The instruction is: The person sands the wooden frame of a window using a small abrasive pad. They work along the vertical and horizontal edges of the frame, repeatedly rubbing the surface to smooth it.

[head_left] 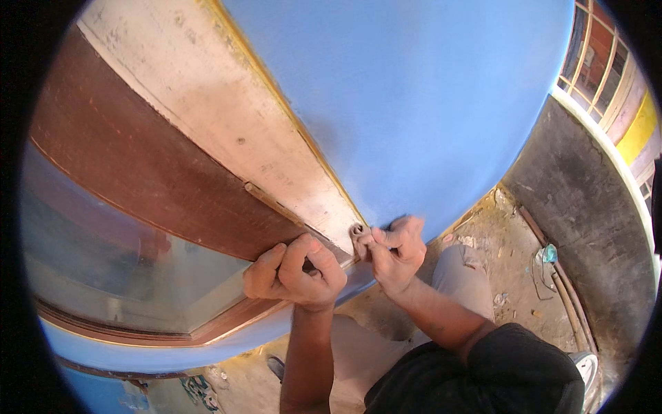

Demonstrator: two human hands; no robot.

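Note:
My right hand (400,252) is closed in a pinch on a small crumpled greyish-brown piece (361,245), which could be cloth or folded sandpaper. That piece rests at the lower end of a worn cream-white strip (227,124), close to its yellow edge (293,127). Left of it, my left hand (296,272) is curled with the fingertips turned in. It lies by the lower part of a brown wooden window frame (138,138). Something dark shows between its fingers, too small to name. A slim hinge-like rod (274,203) runs along the frame's edge above this hand.
A smooth blue wall (427,96) fills the upper middle. Window glass (138,255) lies at the left. Low on the right, a dark grey wall (586,186) borders a dusty floor (520,297) with pipes (569,307) and debris. My knee (462,272) is near the blue wall.

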